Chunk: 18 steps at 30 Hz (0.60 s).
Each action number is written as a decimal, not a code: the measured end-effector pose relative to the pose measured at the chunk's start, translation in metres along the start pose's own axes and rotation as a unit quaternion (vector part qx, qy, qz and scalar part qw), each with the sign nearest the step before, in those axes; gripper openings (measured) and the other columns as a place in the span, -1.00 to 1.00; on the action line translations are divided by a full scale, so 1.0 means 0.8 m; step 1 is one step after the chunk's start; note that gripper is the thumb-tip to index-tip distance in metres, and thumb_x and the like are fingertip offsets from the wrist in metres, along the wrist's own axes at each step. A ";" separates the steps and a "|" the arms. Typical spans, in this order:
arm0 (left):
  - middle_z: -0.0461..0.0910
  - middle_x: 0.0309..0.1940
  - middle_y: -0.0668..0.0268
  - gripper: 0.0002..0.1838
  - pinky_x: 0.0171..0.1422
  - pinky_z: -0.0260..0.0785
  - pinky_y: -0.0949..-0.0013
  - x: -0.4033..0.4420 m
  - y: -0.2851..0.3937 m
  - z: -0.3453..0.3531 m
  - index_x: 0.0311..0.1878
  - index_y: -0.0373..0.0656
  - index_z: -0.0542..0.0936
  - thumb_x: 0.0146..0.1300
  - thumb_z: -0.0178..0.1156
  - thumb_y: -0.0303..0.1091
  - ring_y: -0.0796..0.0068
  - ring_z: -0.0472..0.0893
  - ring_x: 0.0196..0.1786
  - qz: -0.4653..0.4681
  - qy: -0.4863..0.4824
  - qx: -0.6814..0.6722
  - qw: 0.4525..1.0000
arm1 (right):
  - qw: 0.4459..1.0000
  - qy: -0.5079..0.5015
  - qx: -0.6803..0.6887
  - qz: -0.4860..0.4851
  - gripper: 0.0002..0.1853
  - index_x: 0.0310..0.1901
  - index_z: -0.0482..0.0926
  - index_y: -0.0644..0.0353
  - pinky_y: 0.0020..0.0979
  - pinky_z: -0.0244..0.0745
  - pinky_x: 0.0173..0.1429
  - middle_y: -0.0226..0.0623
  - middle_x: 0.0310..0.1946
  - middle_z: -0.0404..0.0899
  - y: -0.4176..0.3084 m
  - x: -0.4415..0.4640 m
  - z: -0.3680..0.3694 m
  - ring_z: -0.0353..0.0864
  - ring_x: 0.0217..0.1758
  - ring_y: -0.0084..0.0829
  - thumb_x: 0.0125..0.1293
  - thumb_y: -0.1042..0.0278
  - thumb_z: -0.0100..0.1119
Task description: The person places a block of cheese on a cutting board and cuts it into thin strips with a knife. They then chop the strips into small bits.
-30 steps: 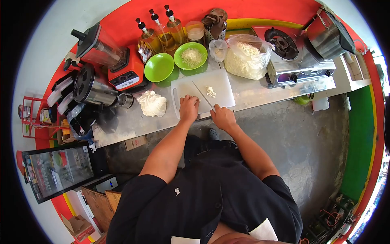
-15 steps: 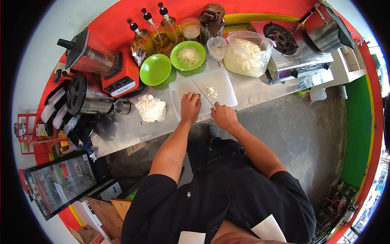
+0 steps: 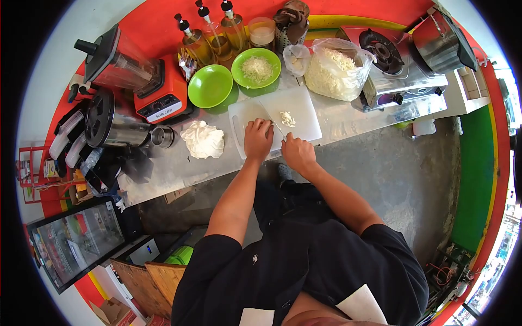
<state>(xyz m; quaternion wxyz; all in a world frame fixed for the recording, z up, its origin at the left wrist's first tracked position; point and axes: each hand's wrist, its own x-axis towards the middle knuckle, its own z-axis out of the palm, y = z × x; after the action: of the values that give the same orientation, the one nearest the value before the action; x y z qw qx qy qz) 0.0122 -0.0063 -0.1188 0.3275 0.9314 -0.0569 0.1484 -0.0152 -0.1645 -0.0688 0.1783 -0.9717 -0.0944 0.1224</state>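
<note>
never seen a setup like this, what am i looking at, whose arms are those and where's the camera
There is no machine here: these are one person's bare hands, filmed by a camera worn on their head, looking forward and down. The right hand holds a knife over a white cutting board. The left hand is on the board near the blade; anything under its fingers is hidden. Small pale pieces lie on the board. Beyond it are two green bowls, one with pale shreds.
</note>
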 end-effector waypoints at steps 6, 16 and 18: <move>0.59 -0.16 0.31 -0.88 0.11 0.38 0.13 -0.002 -0.001 0.001 -0.13 -0.10 0.69 0.29 0.31 -0.37 0.15 0.55 -0.04 0.006 0.012 -0.005 1.000 | 0.997 0.004 -0.071 0.004 -0.72 -0.20 0.48 0.19 -0.08 0.70 -0.25 -0.10 -0.49 0.72 -0.007 -0.004 0.005 0.80 -0.36 -0.03 0.50 0.12 0.13; 0.59 -0.18 0.31 -0.90 0.08 0.40 0.13 0.001 -0.001 0.000 -0.17 -0.11 0.70 0.26 0.31 -0.41 0.16 0.56 -0.06 0.011 0.007 -0.004 1.000 | 0.996 0.018 -0.085 -0.008 -0.72 -0.16 0.43 0.20 -0.10 0.70 -0.25 -0.08 -0.50 0.72 0.005 0.015 0.032 0.80 -0.35 -0.05 0.51 0.12 0.11; 0.59 -0.19 0.31 -0.91 0.08 0.40 0.13 0.002 0.000 -0.001 -0.19 -0.11 0.70 0.25 0.31 -0.41 0.15 0.56 -0.06 0.006 0.012 -0.005 1.000 | 0.996 0.017 -0.091 -0.008 -0.72 -0.17 0.43 0.20 -0.12 0.70 -0.27 -0.08 -0.50 0.72 0.003 0.014 0.031 0.80 -0.36 -0.06 0.51 0.13 0.11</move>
<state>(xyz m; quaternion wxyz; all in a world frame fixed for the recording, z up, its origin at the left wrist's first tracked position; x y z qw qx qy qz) 0.0136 -0.0062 -0.1177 0.3320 0.9275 -0.0599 0.1612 -0.0107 -0.1560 -0.0948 0.0918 -0.9850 -0.1101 0.0955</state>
